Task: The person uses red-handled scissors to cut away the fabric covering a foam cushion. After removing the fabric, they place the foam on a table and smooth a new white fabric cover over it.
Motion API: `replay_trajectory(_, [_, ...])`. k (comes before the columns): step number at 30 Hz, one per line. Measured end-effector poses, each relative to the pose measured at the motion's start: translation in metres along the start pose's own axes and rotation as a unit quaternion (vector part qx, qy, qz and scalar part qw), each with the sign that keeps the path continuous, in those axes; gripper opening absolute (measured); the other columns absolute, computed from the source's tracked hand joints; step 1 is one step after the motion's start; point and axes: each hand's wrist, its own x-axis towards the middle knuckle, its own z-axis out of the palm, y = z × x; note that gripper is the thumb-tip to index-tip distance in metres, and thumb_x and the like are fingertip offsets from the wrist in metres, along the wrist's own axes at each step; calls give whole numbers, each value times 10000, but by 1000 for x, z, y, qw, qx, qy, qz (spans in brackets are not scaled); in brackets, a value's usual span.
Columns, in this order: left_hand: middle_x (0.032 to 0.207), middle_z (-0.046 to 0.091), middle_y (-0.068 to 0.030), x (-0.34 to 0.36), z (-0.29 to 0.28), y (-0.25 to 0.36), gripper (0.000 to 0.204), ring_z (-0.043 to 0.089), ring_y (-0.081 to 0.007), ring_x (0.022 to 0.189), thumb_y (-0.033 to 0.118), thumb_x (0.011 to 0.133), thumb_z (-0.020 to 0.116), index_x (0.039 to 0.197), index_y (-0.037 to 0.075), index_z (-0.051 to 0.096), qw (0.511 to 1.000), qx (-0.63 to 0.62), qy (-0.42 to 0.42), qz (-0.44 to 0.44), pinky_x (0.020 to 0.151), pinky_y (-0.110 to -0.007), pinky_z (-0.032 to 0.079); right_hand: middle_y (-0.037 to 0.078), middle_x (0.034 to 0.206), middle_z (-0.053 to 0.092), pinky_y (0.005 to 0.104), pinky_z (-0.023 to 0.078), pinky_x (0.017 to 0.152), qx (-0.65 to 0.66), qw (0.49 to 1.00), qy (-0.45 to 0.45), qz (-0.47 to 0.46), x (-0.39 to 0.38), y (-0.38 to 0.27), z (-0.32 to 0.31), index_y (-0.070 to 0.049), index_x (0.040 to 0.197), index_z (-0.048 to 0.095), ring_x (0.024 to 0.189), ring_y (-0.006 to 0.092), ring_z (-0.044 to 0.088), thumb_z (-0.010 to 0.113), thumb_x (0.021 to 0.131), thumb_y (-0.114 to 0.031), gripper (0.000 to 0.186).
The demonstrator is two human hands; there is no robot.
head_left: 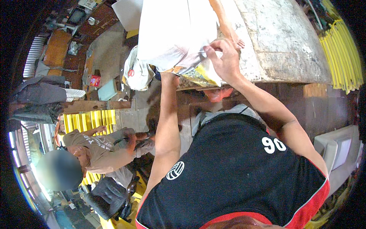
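1. Cloth first: big white cloth (177, 32) spread over the worn, pale desk (284, 38), its near edge rumpled and lifted toward the person's two hands;
2. right hand (225, 59) is at the near right corner of it; looks like thumb and fingers are pinched together on the fabric there;
3. left hand (174, 78) comes in at the near edge and is mostly tucked under the cloth; its fingers are hidden, so can't tell if they're apart or gripping anything;
4. yellow printed sheet (207, 73) sticks out between the two hands, right at the desk's edge;
5. somebody else's bare limb (225, 27) reaches in from the top, its end just beyond the right hand; can't tell if that's a hand or a foot;
6. white bag (138, 71) with a red mark sits left of the cloth; red plastic (218, 94) pokes out below the desk edge
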Motion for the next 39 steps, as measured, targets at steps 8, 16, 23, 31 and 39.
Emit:
replay_trajectory(8, [1246,612,-157,-6,19,10,451,649,-270,1071,65,900,649,1318,-7,496,989,-96,83,-78,896,-387,572,71,904,644,291,540,677,264,916,-150,262,31,-1,-23,17,963,622,672,135,620,622,968,-335,352])
replay_trajectory(16, [1229,622,-163,-11,15,16,422,653,-262,1061,79,914,635,1306,-15,511,997,-71,-37,-10,882,-381,575,66,945,683,278,535,786,175,977,-106,66,26,-38,-19,22,961,664,860,132,656,693,912,-231,260])
replay_trajectory(23, [1262,595,-152,-15,13,4,488,641,-254,1074,79,923,625,1367,-5,441,996,-86,-25,-21,860,-372,578,149,855,656,369,533,713,-155,978,-107,-89,-19,-49,-4,1,856,662,763,303,664,770,826,-291,313])
replay_trajectory(31, [1299,566,-131,-22,25,1,551,585,-234,1147,54,909,631,1403,10,392,999,-46,8,-11,892,-367,523,185,846,641,447,517,714,-232,940,-203,-149,-20,-42,-15,14,863,638,784,365,632,619,901,-183,201])
replay_trajectory(39, [1169,632,-180,-11,9,-45,337,589,-272,1089,80,955,538,1255,-73,517,973,162,-9,165,934,-369,453,142,847,632,440,531,703,-283,909,-243,-186,-52,8,-15,-21,841,653,791,343,642,626,861,-179,161])
